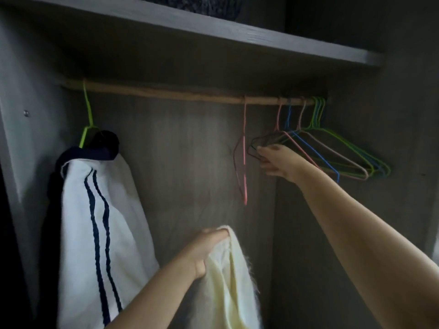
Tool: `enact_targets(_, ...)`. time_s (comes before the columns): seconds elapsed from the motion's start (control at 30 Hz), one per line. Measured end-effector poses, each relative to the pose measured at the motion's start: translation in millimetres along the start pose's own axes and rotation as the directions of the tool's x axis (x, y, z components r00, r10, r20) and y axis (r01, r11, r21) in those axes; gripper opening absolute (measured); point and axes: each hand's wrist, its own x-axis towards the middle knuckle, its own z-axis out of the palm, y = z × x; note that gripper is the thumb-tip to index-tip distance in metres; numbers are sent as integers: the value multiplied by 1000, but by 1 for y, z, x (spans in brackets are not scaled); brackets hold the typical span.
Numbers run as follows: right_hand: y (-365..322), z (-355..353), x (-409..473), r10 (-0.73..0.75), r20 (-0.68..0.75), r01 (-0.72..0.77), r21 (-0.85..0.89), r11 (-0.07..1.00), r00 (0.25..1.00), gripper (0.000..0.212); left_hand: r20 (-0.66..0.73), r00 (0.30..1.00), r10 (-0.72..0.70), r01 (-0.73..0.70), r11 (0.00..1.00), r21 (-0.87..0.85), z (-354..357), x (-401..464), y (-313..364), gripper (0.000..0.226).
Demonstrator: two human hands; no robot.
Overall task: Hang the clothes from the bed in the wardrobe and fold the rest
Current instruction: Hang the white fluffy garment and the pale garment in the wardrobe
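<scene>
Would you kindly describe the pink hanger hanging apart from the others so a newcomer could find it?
Follow the wooden rail rightward toward the bunched hangers. Just left of them, the pink hanger hangs alone, turned edge-on.

Pale yellow garment [231,276] hanging low, empty wire hangers [332,148] bunched on rail [166,91]

Only one view on my end: head cam, wide-angle, sitting close at the wardrobe opening, facing straight in and tilted slightly up. The rail [190,93] runs across mid-frame, the underside of the shelf [213,27] shows above it. Both forearms enter from the bottom edge. No second view to overlap with.
</scene>
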Motion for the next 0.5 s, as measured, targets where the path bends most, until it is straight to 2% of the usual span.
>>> enact_targets(0.07, -22, 23, 33, 34, -3, -34, 39, 999, 999, 43, 28, 999, 17, -18, 1000, 4, -1, 1, -3, 21)
enact_targets(0.17, -35, 50, 71, 135, 87, -152, 231, 961, 987, 27, 7, 1000, -1, 1, 1000, 6, -9, 5, -1, 23)
enact_targets(0.23, -39, 57, 89, 123, 0, -119, 252, 960, 992, 26, -7, 1000, -9, 9, 1000, -3, -15, 8, 3, 22)
enact_targets(0.33, -44, 60, 112, 20, -208, 8, 132, 991, 978, 21, -24, 1000, 10, -10, 1000, -5, -26, 13, 11, 18)
enact_targets(0.43, -40, 63, 118, -66, -295, 87, 59, 994, 953, 35, -29, 1000, 2, -2, 1000, -16, -34, 16, 13, 15)
enact_targets(0.5, -31, 63, 107, -125, -344, 147, 38, 988, 931, 34, -41, 999, -6, 5, 1000, -18, -36, 15, 12, 16)
